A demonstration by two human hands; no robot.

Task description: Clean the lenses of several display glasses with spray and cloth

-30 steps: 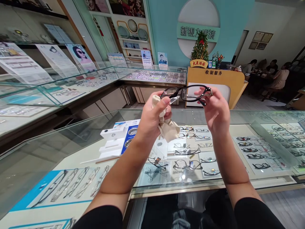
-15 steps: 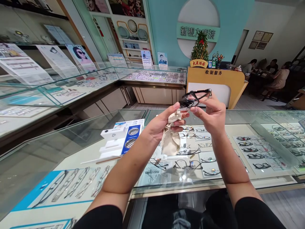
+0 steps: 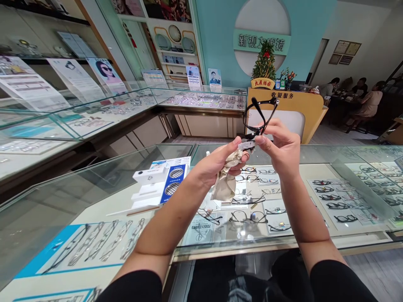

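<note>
Black-framed eyeglasses (image 3: 254, 127) are held up over the glass counter, turned on end with one round rim uppermost. My right hand (image 3: 281, 147) is closed on them, thumb and fingers pinching the frame near its middle. In my left hand (image 3: 217, 161) is a crumpled cream cleaning cloth (image 3: 225, 184), its loose end hanging below the fingers. The left thumb and fingers meet the lower part of the eyeglasses, where the cloth bunches up. A small white label (image 3: 246, 145) shows between the two hands. The lower lens is mostly hidden by fingers and cloth.
Beneath my hands, a glass display counter (image 3: 239, 241) holds rows of eyeglasses. A white stand with a blue panel (image 3: 173, 180) is at its left. More glass cases (image 3: 122, 109) run along the left and back. Beyond them is a wooden cashier desk (image 3: 310, 109), with several people seated at far right.
The eyeglasses have been turned from lying nearly level to standing on end, exposing the white label. My left hand and the cloth have shifted slightly; the right hand still grips the frame.
</note>
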